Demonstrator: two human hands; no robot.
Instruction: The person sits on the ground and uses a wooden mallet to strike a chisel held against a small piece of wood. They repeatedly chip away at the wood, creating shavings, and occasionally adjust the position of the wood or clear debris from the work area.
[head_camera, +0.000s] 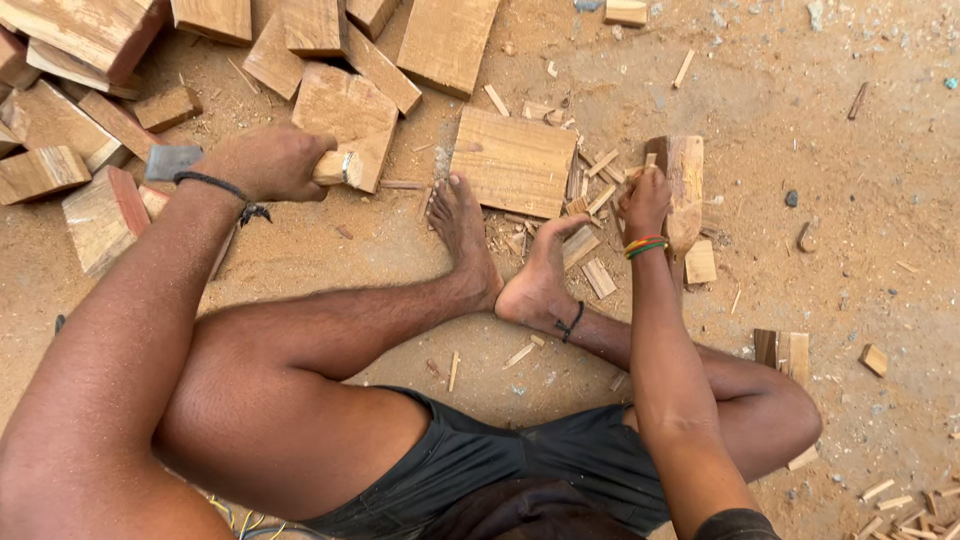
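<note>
head view: left hand (268, 162), fingers wrapped tight round the wooden handle of a hatchet (335, 167) (grey blade at far left). right hand (645, 200), fingers pressed on a shaped wood piece (685, 190), upright on sandy ground (860, 200) at right. flat board (513, 160) between, offcuts (90, 120) far left.
</note>
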